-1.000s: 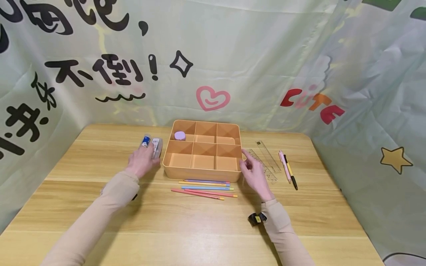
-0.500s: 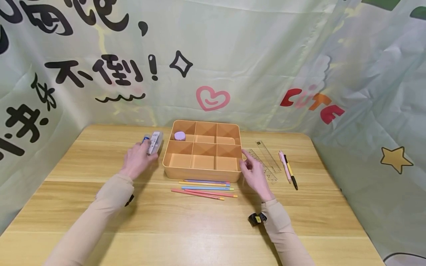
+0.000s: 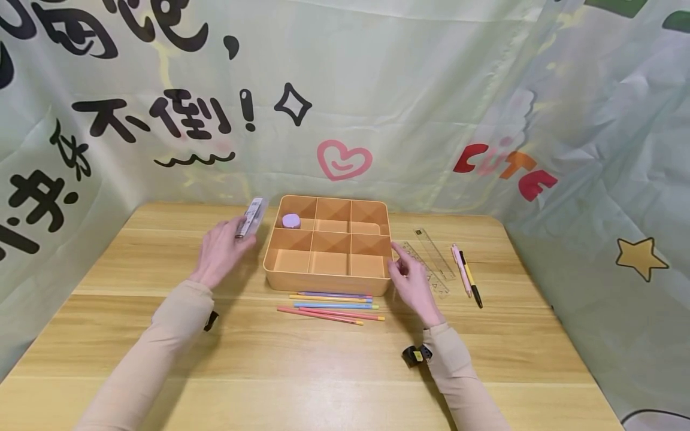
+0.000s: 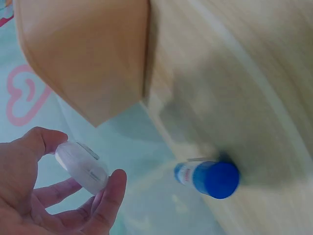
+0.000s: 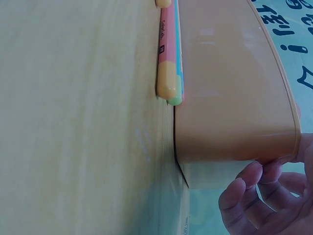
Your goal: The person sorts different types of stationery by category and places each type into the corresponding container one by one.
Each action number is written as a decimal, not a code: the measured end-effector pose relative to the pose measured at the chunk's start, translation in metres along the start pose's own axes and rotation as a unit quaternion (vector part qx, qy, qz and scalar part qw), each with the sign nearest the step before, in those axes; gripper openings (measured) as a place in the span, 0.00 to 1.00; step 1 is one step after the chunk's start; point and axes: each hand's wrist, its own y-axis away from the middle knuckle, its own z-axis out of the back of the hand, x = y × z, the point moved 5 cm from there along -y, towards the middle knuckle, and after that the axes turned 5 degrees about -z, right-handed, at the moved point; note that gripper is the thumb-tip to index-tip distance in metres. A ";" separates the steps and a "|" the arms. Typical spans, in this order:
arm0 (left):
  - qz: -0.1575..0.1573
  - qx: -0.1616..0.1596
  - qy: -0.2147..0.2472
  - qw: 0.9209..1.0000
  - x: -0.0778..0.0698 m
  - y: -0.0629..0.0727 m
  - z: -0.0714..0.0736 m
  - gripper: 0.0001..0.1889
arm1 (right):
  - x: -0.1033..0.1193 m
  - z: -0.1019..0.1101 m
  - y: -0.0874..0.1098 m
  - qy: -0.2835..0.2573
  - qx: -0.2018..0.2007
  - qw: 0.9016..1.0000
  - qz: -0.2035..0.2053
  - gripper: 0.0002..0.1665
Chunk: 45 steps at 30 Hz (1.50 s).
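My left hand (image 3: 221,251) holds a translucent whitish case with a printed label (image 3: 250,218) above the table, left of the orange box. In the left wrist view, thumb and fingers pinch this rounded case (image 4: 82,167) at its ends. A glue stick with a blue cap (image 4: 215,179) stands on the table near that hand; the hand hides it in the head view. My right hand (image 3: 414,287) touches the right side of the divided orange box (image 3: 329,282), its fingers loosely bent at the corner (image 5: 266,196). A lilac rounded object (image 3: 291,221) sits in the box's back left compartment.
Several coloured pencils (image 3: 334,305) lie in front of the box. To its right are clear rulers (image 3: 433,254), a pink pen (image 3: 460,269) and a yellow-and-black pen (image 3: 471,278). A printed cloth (image 3: 420,120) hangs behind the table.
My left hand has lifted the whitish case off the table from beside the glue stick, tilting and raising it. The right hand has stayed at the box.
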 end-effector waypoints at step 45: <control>-0.100 0.055 0.008 0.993 -0.090 -0.037 -0.011 0.22 | -0.002 -0.001 0.001 -0.006 -0.005 1.000 0.006 0.27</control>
